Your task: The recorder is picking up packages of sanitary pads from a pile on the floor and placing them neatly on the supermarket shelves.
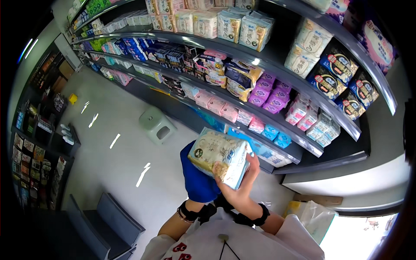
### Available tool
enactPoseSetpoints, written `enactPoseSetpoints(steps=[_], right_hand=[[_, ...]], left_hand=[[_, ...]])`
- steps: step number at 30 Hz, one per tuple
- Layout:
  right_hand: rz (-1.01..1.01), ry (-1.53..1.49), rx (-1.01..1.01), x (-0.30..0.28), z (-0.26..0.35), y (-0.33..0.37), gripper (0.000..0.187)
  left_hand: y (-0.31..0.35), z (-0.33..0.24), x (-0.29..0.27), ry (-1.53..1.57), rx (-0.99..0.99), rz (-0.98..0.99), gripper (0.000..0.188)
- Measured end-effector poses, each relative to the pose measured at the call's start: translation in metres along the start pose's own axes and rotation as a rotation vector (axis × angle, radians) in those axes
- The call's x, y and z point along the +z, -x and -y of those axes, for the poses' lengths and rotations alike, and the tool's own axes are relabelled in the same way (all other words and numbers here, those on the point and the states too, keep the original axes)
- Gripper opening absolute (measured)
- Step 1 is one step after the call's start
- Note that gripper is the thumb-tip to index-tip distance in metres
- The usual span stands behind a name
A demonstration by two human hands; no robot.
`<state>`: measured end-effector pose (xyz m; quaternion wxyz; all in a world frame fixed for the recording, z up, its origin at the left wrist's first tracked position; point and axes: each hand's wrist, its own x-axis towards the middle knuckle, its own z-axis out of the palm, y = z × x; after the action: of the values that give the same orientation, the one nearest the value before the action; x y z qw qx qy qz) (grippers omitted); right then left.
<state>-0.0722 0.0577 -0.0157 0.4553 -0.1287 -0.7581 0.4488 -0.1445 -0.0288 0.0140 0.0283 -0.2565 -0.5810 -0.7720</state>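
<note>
A white and pale-blue soft pack of sanitary pads [219, 149] is held up in front of my chest, tilted, between both hands. My left hand [197, 175] is covered by a blue cloth or mitt that hides its fingers; it presses against the pack's left side and underside. Bare and curled, my right hand [238, 182] grips the right side, thumb on the near face and fingers along the far right edge. Dark bands circle both wrists.
Curved grey shelves [277, 60] packed with sanitary products rise ahead and to the right. A green plastic stool [157, 123] stands on the floor before them. Grey bench seats [108, 221] are at lower left, a dark display rack [37, 164] beyond. Plastic-wrapped boxes [310, 219] stand at lower right.
</note>
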Motion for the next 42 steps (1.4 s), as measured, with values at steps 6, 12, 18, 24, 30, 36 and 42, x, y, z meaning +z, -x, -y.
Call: enactPoseSetpoints(steps=[6, 12, 18, 24, 30, 36, 42], right_hand=[[-0.059, -0.073, -0.266, 0.029, -0.007, -0.059, 0.109], [-0.003, -0.61, 0.115, 0.014, -0.042, -0.133, 0.14], [-0.04, -1.023, 0.364, -0.028, -0.07, -0.192, 0.101], [0.141, -0.66, 0.378, -0.017, -0.084, -0.189, 0.104], [0.441, -0.578, 0.434, -0.031, -0.089, -0.193, 0.094], [0.577, -0.949, 0.78, -0.029, -0.093, -0.185, 0.096], [0.36, -1.004, 1.046, -0.037, -0.113, -0.186, 0.084]], left_hand=[[-0.043, 0.088, -0.019, 0.539, -0.341, -0.218, 0.034], [-0.122, 0.064, 0.022, -0.413, 0.06, 0.178, 0.051], [-0.155, 0.046, 0.052, 0.122, 0.026, 0.231, 0.046], [-0.143, 0.064, 0.093, -1.181, 0.346, 0.44, 0.053], [-0.162, 0.06, 0.079, -0.654, 0.352, 0.666, 0.101], [-0.205, 0.038, 0.071, -0.322, 0.349, 0.795, 0.075], [-0.177, 0.076, 0.05, 0.173, -0.407, 0.593, 0.085]])
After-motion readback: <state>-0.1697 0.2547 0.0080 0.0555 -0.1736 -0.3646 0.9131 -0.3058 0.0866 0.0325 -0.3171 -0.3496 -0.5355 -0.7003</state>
